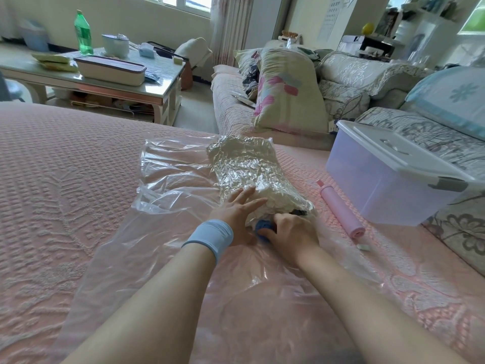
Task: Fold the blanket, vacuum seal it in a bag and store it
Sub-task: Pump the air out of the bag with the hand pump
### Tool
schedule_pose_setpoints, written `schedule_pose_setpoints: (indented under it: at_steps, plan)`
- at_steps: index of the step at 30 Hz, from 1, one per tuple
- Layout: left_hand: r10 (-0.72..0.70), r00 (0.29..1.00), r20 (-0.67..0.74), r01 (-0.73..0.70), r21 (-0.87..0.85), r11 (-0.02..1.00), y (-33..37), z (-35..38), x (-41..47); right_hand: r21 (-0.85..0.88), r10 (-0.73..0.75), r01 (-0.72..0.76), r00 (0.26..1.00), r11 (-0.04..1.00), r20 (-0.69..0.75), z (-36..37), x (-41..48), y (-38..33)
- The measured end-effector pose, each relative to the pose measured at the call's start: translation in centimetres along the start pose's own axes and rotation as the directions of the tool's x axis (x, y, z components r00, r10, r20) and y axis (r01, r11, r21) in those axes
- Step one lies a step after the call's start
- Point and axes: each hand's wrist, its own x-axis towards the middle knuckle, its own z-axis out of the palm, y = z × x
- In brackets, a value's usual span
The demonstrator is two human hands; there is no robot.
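Two hands meet at the near edge of the blanket [249, 164]: left hand [236, 214] flat-fingered, right hand [292, 232] gripping blue valve [263, 225].

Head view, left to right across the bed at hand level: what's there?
left hand → blue valve → right hand → pink pump → clear storage box

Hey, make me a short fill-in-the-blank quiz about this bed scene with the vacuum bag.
The left hand presses flat on the vacuum bag, while the right hand grips its ___ valve.
The hand pump lying on the bed is ___.
The clear storage box sits to the bag's ___.
The tall bottle on the coffee table is ___.
Missing words: blue; pink; right; green.
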Motion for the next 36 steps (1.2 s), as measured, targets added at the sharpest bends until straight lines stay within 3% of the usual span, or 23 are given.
schedule_pose_setpoints:
  at_steps: [2, 7, 9, 14, 19, 24, 30, 36]
  plan:
    - [0.0, 1.0, -0.006, 0.0, -0.004, 1.0, -0.1, 0.1, 0.1, -0.061, -0.001, 0.0, 1.0, 0.998, -0.022, -0.2, -0.1, -0.4]
    - [0.005, 1.0, -0.014, -0.005, -0.012, 1.0, -0.2, 0.2, 0.1, 0.21, -0.11, 0.106, 0.994, 0.972, 0.008, -0.2, 0.0, 0.2]
    - [0.006, 1.0, -0.007, -0.006, -0.01, 1.0, -0.2, 0.1, 0.1, 0.246, -0.072, 0.069, 0.997, 0.967, 0.001, 0.0, 0.2, 0.5]
    - [0.005, 1.0, -0.009, -0.005, -0.009, 1.0, -0.1, 0.1, 0.1, 0.031, 0.022, -0.02, 0.997, 0.999, -0.078, 0.2, -0.1, -0.1]
    - [0.0, 1.0, -0.006, 0.0, 0.005, 1.0, -0.1, 0.2, 0.1, 0.219, -0.061, 0.068, 0.997, 0.973, -0.04, 0.1, -0.2, -0.3]
    - [-0.002, 1.0, 0.005, 0.002, 0.02, 1.0, 0.2, 0.1, 0.0, 0.164, 0.029, -0.017, 0.997, 0.986, -0.068, 0.5, -0.1, -0.9]
    - [-0.012, 1.0, 0.027, 0.012, 0.005, 1.0, 0.4, 0.0, -0.1, 0.209, -0.061, 0.054, 0.998, 0.976, 0.028, 0.0, 0.1, 0.0]
    - [-0.013, 0.999, 0.04, 0.013, 0.016, 1.0, 0.4, -0.1, -0.1, 0.189, -0.009, 0.014, 1.0, 0.982, -0.029, 0.6, 0.1, -0.4]
